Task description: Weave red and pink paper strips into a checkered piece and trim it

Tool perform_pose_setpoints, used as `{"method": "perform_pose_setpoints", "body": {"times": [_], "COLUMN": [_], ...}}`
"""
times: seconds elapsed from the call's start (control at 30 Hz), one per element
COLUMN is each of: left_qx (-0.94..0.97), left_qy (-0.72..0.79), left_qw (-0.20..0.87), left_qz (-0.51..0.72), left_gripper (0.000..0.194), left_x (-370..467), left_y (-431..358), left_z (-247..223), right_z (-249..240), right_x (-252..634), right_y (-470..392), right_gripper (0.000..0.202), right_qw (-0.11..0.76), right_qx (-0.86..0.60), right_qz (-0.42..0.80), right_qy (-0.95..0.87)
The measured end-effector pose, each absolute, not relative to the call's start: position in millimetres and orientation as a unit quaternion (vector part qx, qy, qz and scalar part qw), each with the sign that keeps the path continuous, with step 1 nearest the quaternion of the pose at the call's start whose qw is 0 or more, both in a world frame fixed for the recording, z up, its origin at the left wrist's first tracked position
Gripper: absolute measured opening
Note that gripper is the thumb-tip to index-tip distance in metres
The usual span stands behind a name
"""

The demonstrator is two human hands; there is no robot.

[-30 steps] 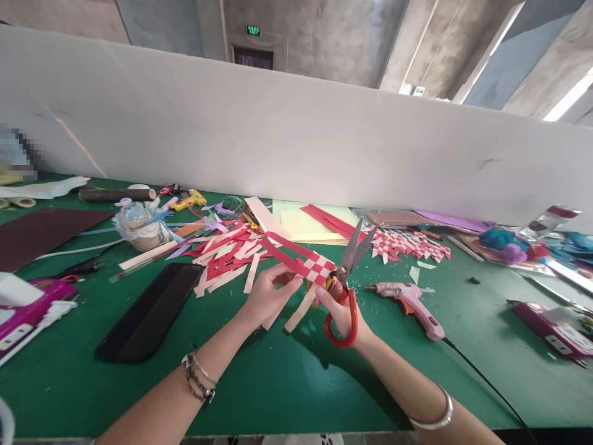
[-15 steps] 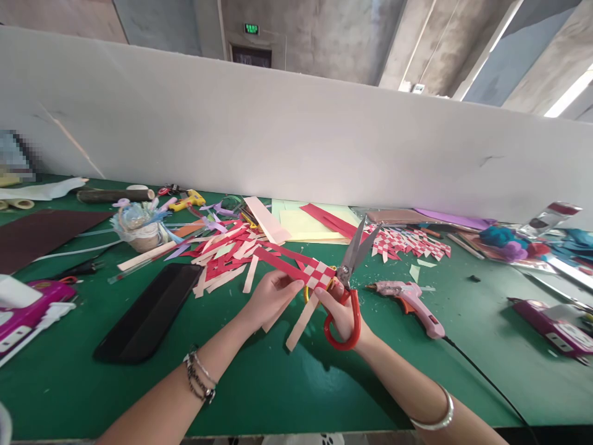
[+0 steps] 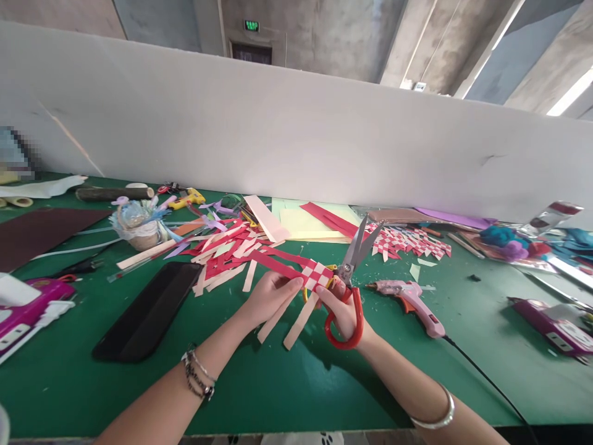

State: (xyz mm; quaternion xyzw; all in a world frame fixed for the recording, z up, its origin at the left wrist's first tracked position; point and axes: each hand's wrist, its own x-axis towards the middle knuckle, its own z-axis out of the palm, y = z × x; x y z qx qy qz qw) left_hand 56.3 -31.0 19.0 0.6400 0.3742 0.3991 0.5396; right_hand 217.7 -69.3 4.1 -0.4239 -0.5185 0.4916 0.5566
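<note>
Between my two hands is a small woven piece of red and pale pink paper strips (image 3: 315, 274), with loose red ends toward the upper left and pale ends hanging down. My left hand (image 3: 271, 300) pinches its left edge. Closed around the red-handled scissors (image 3: 356, 324), my right hand (image 3: 340, 312) also presses its thumb on the weave's lower right corner. The scissor blades point up and away, parted and not around any paper. Part of a yellow-handled tool (image 3: 305, 295) shows behind the weave; its kind is hidden.
Loose red and pink strips (image 3: 227, 250) lie heaped beyond my left hand. Finished checkered pieces (image 3: 407, 241) sit at the back right. A pink glue gun (image 3: 412, 300) with its cord lies right of my hands. A black flat case (image 3: 148, 312) lies at left; a white partition (image 3: 296, 136) stands behind.
The weave has tilted slightly in my hands, and a second pale strip end now hangs in fuller view below my left hand. Both hands keep their hold.
</note>
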Motion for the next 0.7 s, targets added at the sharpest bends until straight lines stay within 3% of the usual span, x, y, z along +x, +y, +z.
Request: {"method": "perform_pose_setpoints", "body": {"times": [0.17,0.43,0.7], "left_qx": [0.586,0.482,0.451], "left_qy": [0.399,0.415,0.406], "left_qw": [0.528,0.501,0.485], "left_qz": [0.468,0.587,0.629], "left_gripper": [0.037,0.052,0.047], "left_x": [50,32,27], "left_y": [-26,-5,-5], "left_z": [27,28,33], "right_z": [11,22,24], "right_x": [222,235,234], "right_y": [-68,-69,-73], "right_gripper": [0.03,0.029,0.037], "right_qw": [0.516,0.345,0.246], "right_qx": [-0.399,-0.521,-0.572], "right_qz": [0.509,0.203,0.115], "right_qy": [-0.562,-0.754,-0.774]}}
